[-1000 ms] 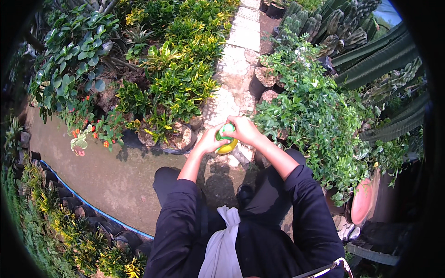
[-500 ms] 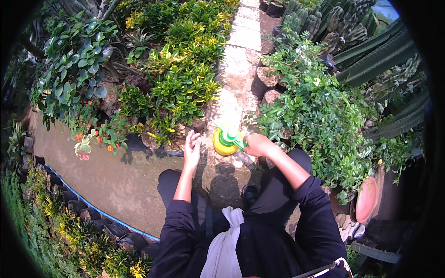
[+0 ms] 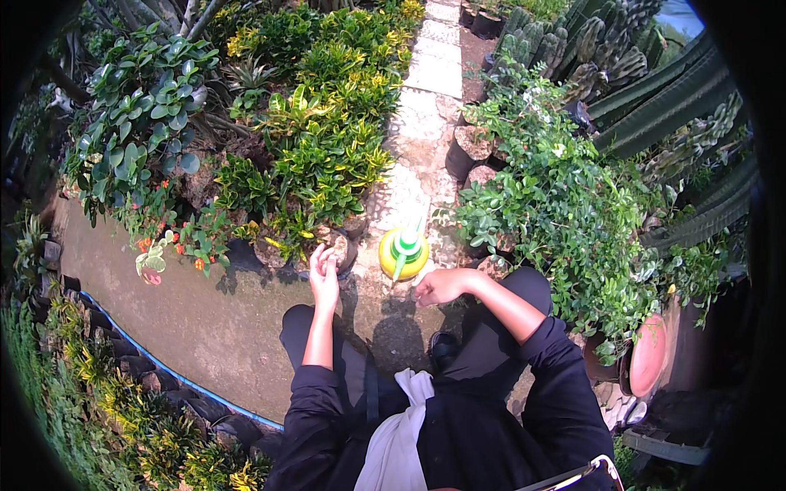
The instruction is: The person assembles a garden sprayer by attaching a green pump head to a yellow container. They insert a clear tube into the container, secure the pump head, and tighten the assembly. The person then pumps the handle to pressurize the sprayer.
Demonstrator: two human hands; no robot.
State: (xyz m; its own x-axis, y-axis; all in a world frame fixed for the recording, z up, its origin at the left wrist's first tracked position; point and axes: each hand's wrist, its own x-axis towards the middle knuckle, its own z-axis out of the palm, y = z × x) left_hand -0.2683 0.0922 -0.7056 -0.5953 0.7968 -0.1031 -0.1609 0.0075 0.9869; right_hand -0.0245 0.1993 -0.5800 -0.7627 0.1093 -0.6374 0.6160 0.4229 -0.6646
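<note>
A yellow bottle with a green spray top (image 3: 404,254) stands upright on the sunlit path in front of me. My right hand (image 3: 444,286) hovers just to the near right of it, apart from the bottle. Its fingers are loosely bent and hold nothing I can see. On the other side, my left hand (image 3: 323,274) is raised left of the bottle, in front of a plant pot. The fingers there are slightly curled and apart, with nothing visible in them.
Pale paving slabs (image 3: 434,65) lead away ahead. Yellow-green shrubs (image 3: 332,147) line the left, a leafy flowering bush (image 3: 553,196) and tall cacti (image 3: 663,106) the right. A blue hose (image 3: 176,368) borders the pavement at left; a pinkish round dish (image 3: 648,353) leans at right.
My right hand has let go of the spray top and drawn back toward me. The bottle has turned, so its nozzle now points toward me. My left hand has shifted slightly left and nearer.
</note>
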